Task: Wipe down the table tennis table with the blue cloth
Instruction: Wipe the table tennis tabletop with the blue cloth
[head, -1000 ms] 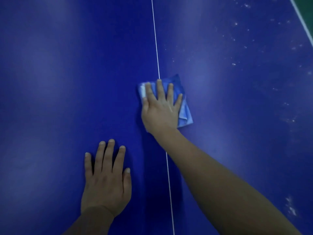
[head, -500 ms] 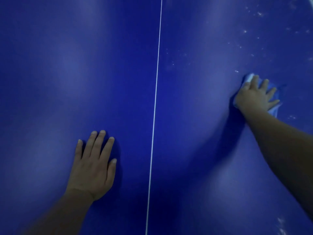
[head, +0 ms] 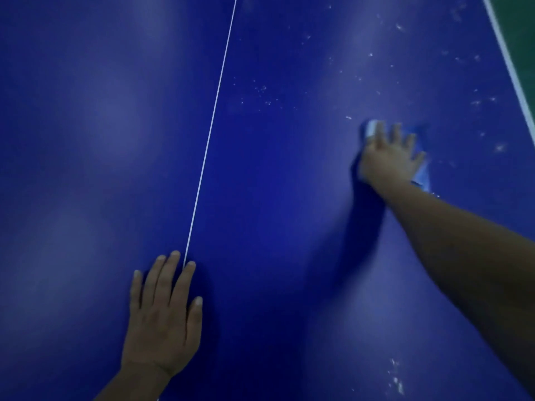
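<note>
The right hand (head: pixel 389 160) presses flat, fingers spread, pinning the folded blue cloth (head: pixel 421 172) to the dark blue surface (head: pixel 289 198); white specks (head: pixel 474 102) lie beyond it. The empty left hand (head: pixel 162 322) braces palm-down.

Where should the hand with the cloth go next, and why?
Probably farther right and away, toward the table's edge. The right hand presses the cloth flat on the table, and white specks lie scattered just beyond it, while the left hand rests flat on the table.
</note>
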Demonstrator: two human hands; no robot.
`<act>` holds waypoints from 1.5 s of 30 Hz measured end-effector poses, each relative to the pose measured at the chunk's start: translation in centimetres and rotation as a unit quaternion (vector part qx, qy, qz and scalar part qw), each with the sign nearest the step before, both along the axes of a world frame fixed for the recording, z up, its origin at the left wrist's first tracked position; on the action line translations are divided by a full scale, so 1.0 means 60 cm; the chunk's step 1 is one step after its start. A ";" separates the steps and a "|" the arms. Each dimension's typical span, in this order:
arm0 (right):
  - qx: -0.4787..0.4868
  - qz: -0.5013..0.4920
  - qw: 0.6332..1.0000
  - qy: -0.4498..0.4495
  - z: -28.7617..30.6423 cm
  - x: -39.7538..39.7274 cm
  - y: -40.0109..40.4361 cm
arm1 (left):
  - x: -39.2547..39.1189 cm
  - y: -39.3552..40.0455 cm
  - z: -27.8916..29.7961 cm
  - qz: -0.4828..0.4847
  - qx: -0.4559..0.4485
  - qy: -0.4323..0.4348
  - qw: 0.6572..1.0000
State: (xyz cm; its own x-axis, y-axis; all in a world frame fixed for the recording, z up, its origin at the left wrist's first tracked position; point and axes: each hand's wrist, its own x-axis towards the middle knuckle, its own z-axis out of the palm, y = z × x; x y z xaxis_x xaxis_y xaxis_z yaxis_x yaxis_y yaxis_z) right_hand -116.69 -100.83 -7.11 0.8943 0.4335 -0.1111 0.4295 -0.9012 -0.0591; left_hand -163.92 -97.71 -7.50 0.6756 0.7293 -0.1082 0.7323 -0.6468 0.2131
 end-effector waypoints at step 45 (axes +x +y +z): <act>-0.023 0.608 0.793 0.028 0.003 -0.255 -0.239 | 0.001 0.006 -0.002 -0.008 -0.009 -0.008 1.000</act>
